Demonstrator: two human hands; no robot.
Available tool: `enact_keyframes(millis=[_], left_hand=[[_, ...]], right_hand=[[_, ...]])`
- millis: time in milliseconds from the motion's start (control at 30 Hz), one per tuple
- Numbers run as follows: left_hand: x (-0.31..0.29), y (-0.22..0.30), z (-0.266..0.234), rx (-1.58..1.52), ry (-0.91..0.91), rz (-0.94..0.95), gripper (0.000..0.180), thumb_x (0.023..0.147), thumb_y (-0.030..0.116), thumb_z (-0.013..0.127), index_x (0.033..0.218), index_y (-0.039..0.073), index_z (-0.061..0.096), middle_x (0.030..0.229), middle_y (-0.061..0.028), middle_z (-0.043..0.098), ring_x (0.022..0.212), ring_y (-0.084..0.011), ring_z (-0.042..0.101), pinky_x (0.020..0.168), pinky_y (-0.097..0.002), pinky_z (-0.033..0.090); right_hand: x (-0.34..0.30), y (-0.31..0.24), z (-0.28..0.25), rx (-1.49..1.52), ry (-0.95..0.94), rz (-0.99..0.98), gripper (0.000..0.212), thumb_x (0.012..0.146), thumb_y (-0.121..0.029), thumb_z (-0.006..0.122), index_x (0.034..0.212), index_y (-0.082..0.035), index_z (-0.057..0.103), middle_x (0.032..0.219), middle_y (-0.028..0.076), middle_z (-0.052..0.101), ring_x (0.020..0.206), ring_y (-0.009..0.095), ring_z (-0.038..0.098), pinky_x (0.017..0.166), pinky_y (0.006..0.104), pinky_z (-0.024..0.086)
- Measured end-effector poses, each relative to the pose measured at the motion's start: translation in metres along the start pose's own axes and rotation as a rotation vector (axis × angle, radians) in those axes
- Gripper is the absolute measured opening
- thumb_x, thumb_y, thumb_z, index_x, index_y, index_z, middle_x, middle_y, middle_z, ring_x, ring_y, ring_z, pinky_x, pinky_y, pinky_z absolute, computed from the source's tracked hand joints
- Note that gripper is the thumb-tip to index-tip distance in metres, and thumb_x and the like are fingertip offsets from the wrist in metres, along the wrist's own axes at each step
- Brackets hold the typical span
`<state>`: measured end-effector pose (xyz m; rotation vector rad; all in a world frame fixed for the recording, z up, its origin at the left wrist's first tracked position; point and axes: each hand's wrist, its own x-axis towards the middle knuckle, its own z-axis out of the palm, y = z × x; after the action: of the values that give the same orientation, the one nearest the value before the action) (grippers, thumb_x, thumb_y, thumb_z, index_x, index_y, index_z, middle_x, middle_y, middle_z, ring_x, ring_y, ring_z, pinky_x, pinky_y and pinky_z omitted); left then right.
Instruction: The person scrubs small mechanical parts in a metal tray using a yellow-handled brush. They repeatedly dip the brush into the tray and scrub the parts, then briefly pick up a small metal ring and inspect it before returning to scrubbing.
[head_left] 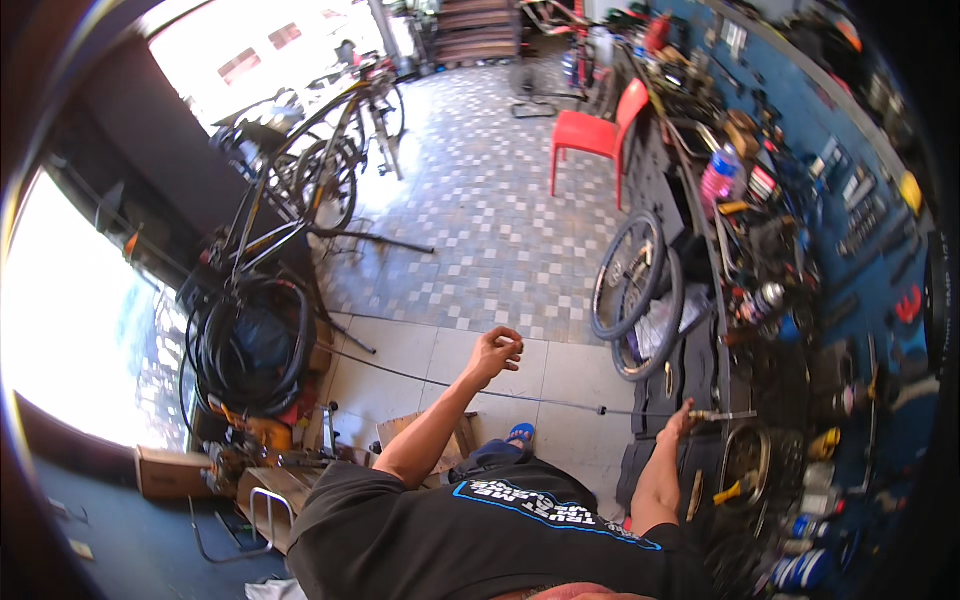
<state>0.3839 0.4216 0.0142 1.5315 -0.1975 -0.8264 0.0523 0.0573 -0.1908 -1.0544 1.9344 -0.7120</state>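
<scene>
Black T-shirt [400, 530] fills the bottom centre of the frame, blue slipper [520, 433] showing just above it. Right hand [676, 425], right of centre and low, has its fingers closed around the near end of a thin silver tool [732, 415] that points toward the right edge; single fingers too small to sort out. Dark hose [540, 401] spans the frame from centre left to that hand, with a small connector [602, 410] along it. Left hand [495, 355], just above the hose mid-frame, fingers loosely curled; can't tell if the tips pinch anything. Black tires [303, 340] hang in a bunch at centre left. Two bicycle wheels [627, 273] lean together right of centre. Pink bottle [718, 176] stands among tools at upper right. Farther off, black-and-yellow bicycle [258, 200] at upper left, red chair [585, 133] upper right of centre, checkered tile floor [470, 190] between them.
</scene>
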Motion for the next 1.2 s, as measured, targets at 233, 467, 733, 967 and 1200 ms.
enact_keyframes(millis=[233, 467, 733, 967, 1200], left_hand=[[0.01, -0.03, -0.086, -0.261, 0.204, -0.066, 0.031, 0.097, 0.013, 0.079, 0.122, 0.001, 0.068, 0.102, -0.0071, 0.074, 0.091, -0.0203, 0.073, 0.077, -0.0364, 0.063], [0.011, -0.043, -0.128, -0.316, 0.34, -0.123, 0.031, 0.096, 0.012, 0.078, 0.124, 0.0, 0.068, 0.104, -0.0067, 0.074, 0.095, -0.0206, 0.073, 0.082, -0.0361, 0.062], [0.054, -0.05, -0.11, -0.302, 0.288, -0.189, 0.022, 0.096, 0.013, 0.076, 0.117, 0.006, 0.071, 0.098, -0.0017, 0.073, 0.086, -0.0145, 0.068, 0.075, -0.0326, 0.061], [0.077, -0.092, -0.106, -0.275, 0.373, -0.288, 0.016, 0.094, 0.012, 0.076, 0.108, 0.004, 0.076, 0.094, -0.0037, 0.073, 0.08, -0.0151, 0.068, 0.066, -0.0335, 0.061], [0.091, -0.119, -0.105, -0.25, 0.435, -0.428, 0.01, 0.09, 0.008, 0.079, 0.094, -0.001, 0.078, 0.08, -0.0066, 0.07, 0.061, -0.0142, 0.06, 0.051, -0.0311, 0.054]], right_hand=[[0.051, -0.036, 0.007, 0.687, 0.179, -0.137, 0.063, 0.097, -0.061, 0.07, 0.117, -0.001, 0.078, 0.112, 0.017, 0.077, 0.107, 0.028, 0.074, 0.101, 0.0424, 0.056], [-0.03, -0.084, -0.019, 0.533, 0.175, -0.364, 0.043, 0.108, -0.039, 0.065, 0.11, 0.004, 0.069, 0.087, 0.012, 0.073, 0.075, 0.017, 0.072, 0.063, 0.0311, 0.061], [-0.078, -0.133, 0.01, -0.296, -0.249, -1.086, 0.056, 0.11, -0.048, 0.054, 0.137, 0.001, 0.051, 0.113, 0.027, 0.069, 0.1, 0.048, 0.069, 0.091, 0.0515, 0.055], [-0.284, -0.11, 0.087, -1.067, -0.998, -1.163, 0.056, 0.109, -0.057, 0.045, 0.138, -0.009, 0.048, 0.122, 0.031, 0.068, 0.111, 0.053, 0.068, 0.096, 0.0595, 0.054], [-0.411, -0.127, 0.087, -1.222, -1.126, -1.312, 0.044, 0.107, -0.046, 0.056, 0.129, -0.01, 0.068, 0.117, 0.026, 0.072, 0.108, 0.047, 0.071, 0.094, 0.0575, 0.056]])
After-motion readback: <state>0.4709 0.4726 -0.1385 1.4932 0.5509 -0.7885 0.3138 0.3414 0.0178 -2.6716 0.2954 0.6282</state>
